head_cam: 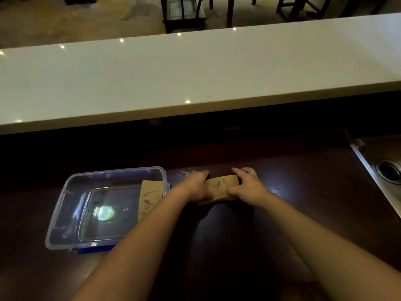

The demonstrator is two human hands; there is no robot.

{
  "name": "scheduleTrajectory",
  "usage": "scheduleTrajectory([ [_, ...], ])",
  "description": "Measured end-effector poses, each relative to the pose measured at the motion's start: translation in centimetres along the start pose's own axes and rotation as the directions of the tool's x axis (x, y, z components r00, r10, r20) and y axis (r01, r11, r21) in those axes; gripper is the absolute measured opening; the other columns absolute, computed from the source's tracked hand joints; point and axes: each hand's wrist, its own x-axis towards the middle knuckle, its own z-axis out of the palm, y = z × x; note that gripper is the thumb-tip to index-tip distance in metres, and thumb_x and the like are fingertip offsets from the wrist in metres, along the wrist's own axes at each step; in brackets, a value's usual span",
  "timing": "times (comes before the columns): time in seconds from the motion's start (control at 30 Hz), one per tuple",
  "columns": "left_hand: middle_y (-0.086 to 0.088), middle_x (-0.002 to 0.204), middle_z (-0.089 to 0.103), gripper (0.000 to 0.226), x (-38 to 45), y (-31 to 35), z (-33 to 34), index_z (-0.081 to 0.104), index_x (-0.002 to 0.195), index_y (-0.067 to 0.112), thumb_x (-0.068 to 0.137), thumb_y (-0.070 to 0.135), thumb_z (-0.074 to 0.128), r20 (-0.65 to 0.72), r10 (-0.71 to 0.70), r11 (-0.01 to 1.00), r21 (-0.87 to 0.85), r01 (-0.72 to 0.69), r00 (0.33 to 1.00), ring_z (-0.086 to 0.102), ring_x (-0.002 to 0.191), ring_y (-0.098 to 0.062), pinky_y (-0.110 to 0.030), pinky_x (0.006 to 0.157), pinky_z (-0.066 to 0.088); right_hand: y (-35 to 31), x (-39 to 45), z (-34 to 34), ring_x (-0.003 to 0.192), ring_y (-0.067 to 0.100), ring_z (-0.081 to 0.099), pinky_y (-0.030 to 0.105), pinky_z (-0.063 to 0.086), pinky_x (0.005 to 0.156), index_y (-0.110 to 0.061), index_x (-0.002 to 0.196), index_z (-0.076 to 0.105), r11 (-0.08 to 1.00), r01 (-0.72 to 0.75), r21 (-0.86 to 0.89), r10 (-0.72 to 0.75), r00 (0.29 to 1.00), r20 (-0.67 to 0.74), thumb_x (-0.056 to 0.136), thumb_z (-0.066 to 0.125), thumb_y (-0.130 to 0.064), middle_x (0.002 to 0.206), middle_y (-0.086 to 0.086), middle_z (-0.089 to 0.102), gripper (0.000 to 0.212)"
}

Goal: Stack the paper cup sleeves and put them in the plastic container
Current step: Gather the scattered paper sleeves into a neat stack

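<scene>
A clear plastic container with blue clips is sitting open at the left of the dark wooden surface. One brown paper sleeve, printed with a dark bird and sprig, is leaning inside against its right wall. Just right of the container, the left hand is gripping the left end of a stack of sleeves, flat brown ones showing the same bird print, resting on the surface. The right hand is clasping the stack's right end. A steel sink is showing at the far right.
</scene>
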Motion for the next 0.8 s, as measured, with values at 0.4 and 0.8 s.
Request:
scheduleTrajectory([
  [0.4,-0.002,0.110,0.037,0.042,-2.1,0.9,1.5,0.048,0.100,0.024,0.071,0.030,0.077,-0.051,-0.079,0.985,-0.160,0.070,0.996,0.040,0.102,-0.019,-0.036,0.090,0.046,-2.3,0.6,-1.8,0.118,0.028,0.044,0.039,0.044,0.098,-0.027,0.144,0.032,0.818,0.297,-0.492,-0.145,0.935,0.323,0.065,0.076,-0.022,0.130,0.005,0.041,0.090],
  [0.8,-0.011,0.133,0.038,0.070,-5.6,1.4,7.3,0.024,0.146,0.039,0.089,0.017,0.056,-0.430,0.117,0.992,0.090,-0.086,0.895,0.035,0.121,-0.029,-0.041,0.090,0.047,2.6,-5.8,2.8,0.136,0.035,0.030,0.049,0.043,0.100,-0.025,0.148,0.023,0.856,0.349,-0.381,-0.405,0.911,-0.075,0.088,0.050,-0.014,0.155,0.014,0.018,0.067],
])
